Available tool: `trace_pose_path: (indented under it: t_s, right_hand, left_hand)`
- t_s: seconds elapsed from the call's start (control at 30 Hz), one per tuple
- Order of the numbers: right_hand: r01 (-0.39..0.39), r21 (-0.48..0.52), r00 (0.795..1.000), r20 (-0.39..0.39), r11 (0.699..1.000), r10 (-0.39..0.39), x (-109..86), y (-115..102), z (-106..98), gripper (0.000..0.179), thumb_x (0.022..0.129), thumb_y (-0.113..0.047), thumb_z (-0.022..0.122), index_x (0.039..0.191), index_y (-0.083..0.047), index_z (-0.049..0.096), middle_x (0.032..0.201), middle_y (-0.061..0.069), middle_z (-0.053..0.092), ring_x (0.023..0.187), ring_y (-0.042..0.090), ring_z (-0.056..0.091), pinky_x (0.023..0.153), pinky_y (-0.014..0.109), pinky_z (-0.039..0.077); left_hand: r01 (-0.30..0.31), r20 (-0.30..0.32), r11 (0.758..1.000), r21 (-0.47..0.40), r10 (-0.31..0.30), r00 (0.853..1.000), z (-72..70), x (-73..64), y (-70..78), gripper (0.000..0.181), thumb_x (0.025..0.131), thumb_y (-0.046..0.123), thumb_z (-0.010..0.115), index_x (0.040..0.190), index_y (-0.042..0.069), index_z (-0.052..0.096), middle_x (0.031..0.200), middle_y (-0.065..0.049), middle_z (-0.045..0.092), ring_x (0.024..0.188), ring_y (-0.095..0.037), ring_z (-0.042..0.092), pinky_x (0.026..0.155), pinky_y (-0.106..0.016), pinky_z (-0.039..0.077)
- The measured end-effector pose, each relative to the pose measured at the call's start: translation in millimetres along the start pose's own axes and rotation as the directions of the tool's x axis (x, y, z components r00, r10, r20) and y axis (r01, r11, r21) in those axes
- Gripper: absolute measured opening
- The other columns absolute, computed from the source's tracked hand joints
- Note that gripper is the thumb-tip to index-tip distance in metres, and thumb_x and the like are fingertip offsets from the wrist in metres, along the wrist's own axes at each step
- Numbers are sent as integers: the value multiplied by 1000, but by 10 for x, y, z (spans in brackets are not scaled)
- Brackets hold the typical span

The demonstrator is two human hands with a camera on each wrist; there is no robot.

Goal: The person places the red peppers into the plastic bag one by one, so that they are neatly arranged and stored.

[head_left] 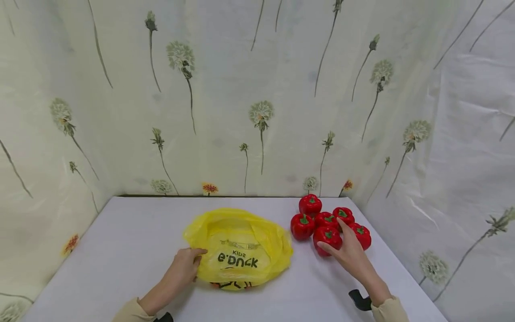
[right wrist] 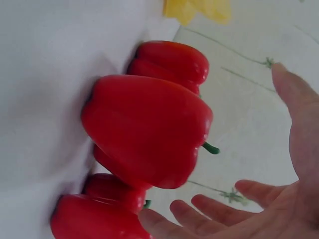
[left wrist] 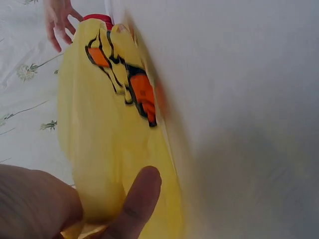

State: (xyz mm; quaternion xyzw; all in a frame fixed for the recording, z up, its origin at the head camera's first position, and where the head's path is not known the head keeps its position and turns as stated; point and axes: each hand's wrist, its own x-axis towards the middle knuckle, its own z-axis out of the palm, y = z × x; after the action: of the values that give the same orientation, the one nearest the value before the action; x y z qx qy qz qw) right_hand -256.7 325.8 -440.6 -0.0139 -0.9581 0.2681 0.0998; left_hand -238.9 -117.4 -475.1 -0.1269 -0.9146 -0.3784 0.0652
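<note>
A yellow plastic bag [head_left: 237, 250] with black lettering lies on the table, its mouth spread toward the far side. My left hand [head_left: 186, 264] pinches the bag's left edge, thumb [left wrist: 142, 199] on the outside in the left wrist view. To the right stands a group of several red bell peppers [head_left: 302, 226] with green stems. Over the nearest bell pepper [right wrist: 149, 127] my right hand [head_left: 349, 250] reaches with fingers and thumb spread wide. In the right wrist view a gap shows between that hand and the pepper.
The white table [head_left: 132, 241] ends at a floral curtain [head_left: 225, 112] behind and on both sides. The remaining peppers stand close together near the table's right edge. A black strap end [head_left: 360, 300] shows beside the right wrist.
</note>
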Motion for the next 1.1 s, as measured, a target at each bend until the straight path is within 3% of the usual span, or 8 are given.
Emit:
trace_pose_path:
  t_s: [0.2, 0.4, 0.5, 0.6, 0.8, 0.93, 1.0, 1.1]
  right_hand:
    - [-80, 17, 996, 33, 997, 79, 25, 98, 98, 116, 77, -61, 70, 153, 0, 8, 151, 32, 23, 137, 49, 23, 96, 64, 41]
    - [-137, 23, 988, 71, 990, 135, 38, 141, 185, 117, 77, -60, 70, 152, 3, 6, 150, 34, 21, 136, 52, 23, 96, 65, 41]
    - [-155, 26, 986, 71, 988, 153, 57, 159, 222, 117, 78, -59, 70, 152, 3, 4, 150, 35, 21, 135, 52, 23, 97, 65, 39]
    - [-171, 30, 983, 67, 985, 168, 80, 182, 266, 117, 78, -57, 71, 152, 4, 4, 150, 34, 22, 135, 51, 24, 98, 65, 38]
    - [-233, 67, 972, 56, 970, 229, 129, 224, 338, 117, 76, -56, 74, 152, 3, 6, 150, 32, 23, 135, 50, 26, 97, 64, 41]
    - [-278, 86, 960, 61, 957, 273, 124, 223, 360, 118, 76, -60, 72, 150, 6, 9, 148, 33, 26, 132, 50, 28, 97, 63, 41]
    - [-292, 96, 956, 64, 952, 287, 117, 224, 365, 117, 76, -60, 72, 149, 7, 10, 146, 34, 27, 132, 50, 29, 96, 63, 42]
    - [-304, 109, 952, 62, 946, 299, 117, 221, 361, 115, 77, -59, 72, 148, 8, 11, 145, 34, 28, 131, 50, 29, 96, 63, 42]
  left_hand:
    - [37, 77, 998, -51, -33, 996, 23, -4, -3, 45, 86, -15, 52, 131, -12, 52, 130, -39, 45, 74, -23, 58, 46, -24, 48]
    - [43, 72, 998, -37, -40, 997, 30, -40, 39, 73, 79, -10, 64, 145, -10, 32, 149, -35, 28, 116, -38, 55, 88, -43, 53]
    - [60, 88, 993, -97, -51, 995, 16, -57, 85, 81, 78, -10, 66, 148, -8, 25, 152, -36, 20, 89, -31, 65, 75, -36, 57]
    - [81, 124, 982, -168, -61, 990, 5, -74, 126, 86, 79, -10, 66, 150, -5, 19, 152, -38, 13, 57, -15, 55, 48, -26, 51]
    - [59, 130, 980, -188, -35, 991, 16, -89, 178, 92, 76, -8, 69, 152, -2, 16, 153, -34, 14, 96, -33, 62, 51, -25, 52]
    - [44, 120, 992, -120, -29, 992, 29, -87, 172, 96, 74, -5, 73, 152, -2, 16, 153, -32, 21, 129, -46, 44, 85, -39, 55]
    - [44, 116, 995, -91, -34, 993, 37, -82, 161, 97, 74, -4, 74, 152, -3, 16, 153, -31, 23, 136, -46, 34, 103, -49, 44]
    - [49, 109, 995, -84, -39, 993, 56, -73, 137, 99, 73, -4, 75, 151, -4, 14, 153, -31, 23, 138, -47, 28, 111, -57, 28]
